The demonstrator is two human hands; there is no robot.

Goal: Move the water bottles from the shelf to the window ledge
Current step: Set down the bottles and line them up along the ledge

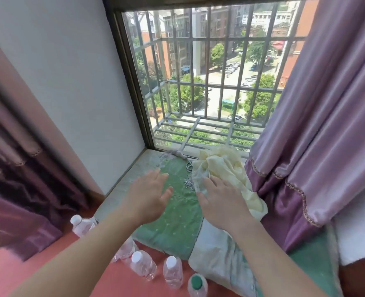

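Five water bottles [173,274] in view, all clear plastic, all on the red surface [49,273] in front of the window ledge [119,191], none on the ledge itself. From the left: white-capped bottle [82,225] tilted, close to the ledge's near corner; second bottle [125,250] partly hidden behind the left forearm, cap not visible; third bottle [143,267] with a white cap, just beside it; next to that the white-capped one marked above; green-capped bottle [196,285] at the bottom edge, touching or just beside a pale grey fabric bundle [211,254]. Ledge is pale stone, mostly covered by a green dotted cloth [173,228] that hangs over its near edge. A crumpled cream cloth [224,166] lies at the far right of the ledge against the window frame, next to the purple curtain [316,125]. Both arms reach forward over the ledge. Left hand [149,198]: palm down, fingers straight and spread, empty, slightly blurred, above the green cloth; contact with the cloth cannot be told. Right hand [222,202]: palm down, fingers straight, nothing grasped, fingertips at the near edge of the cream cloth; whether they press on it cannot be told. Neither hand is near any bottle; the bottles sit below and behind both wrists. Barred window [198,82] beyond the ledge. A second purple curtain [16,168] hangs at left, above the red surface
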